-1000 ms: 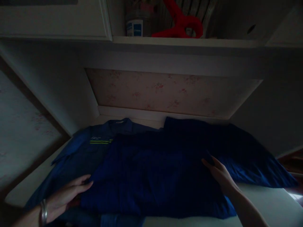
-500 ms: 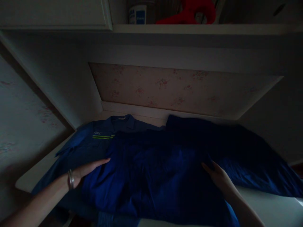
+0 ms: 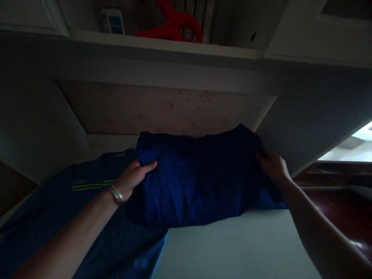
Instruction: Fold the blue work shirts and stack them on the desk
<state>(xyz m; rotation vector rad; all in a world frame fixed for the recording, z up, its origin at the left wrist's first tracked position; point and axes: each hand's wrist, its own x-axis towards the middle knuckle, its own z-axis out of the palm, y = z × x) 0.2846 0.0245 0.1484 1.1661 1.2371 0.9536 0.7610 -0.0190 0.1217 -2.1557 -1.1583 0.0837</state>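
A dark blue garment [image 3: 192, 182], folded into a wide bundle, is held up between my two hands. My left hand [image 3: 133, 178], with a silver bangle on the wrist, grips its left edge, thumb on the near face and fingers hidden behind. At the upper right edge, my right hand [image 3: 273, 166] pinches the cloth. What kind of garment it is cannot be made out in the dim light. To the left lies a blue collared work shirt [image 3: 95, 209] with yellow-green chest stripes, spread out and partly covered by the bundle and my left forearm.
A white tabletop [image 3: 232, 248] lies beneath the clothes. Overhead, a shelf [image 3: 162, 44] carries a red plastic object [image 3: 186, 25] and a labelled container [image 3: 112, 21]. Side panel [image 3: 314, 108] stands at the right; a flowered wall [image 3: 168, 108] is behind.
My hands have lifted the dark blue garment and carried it away from me and to the right, across the other dark cloth. The view has turned right.
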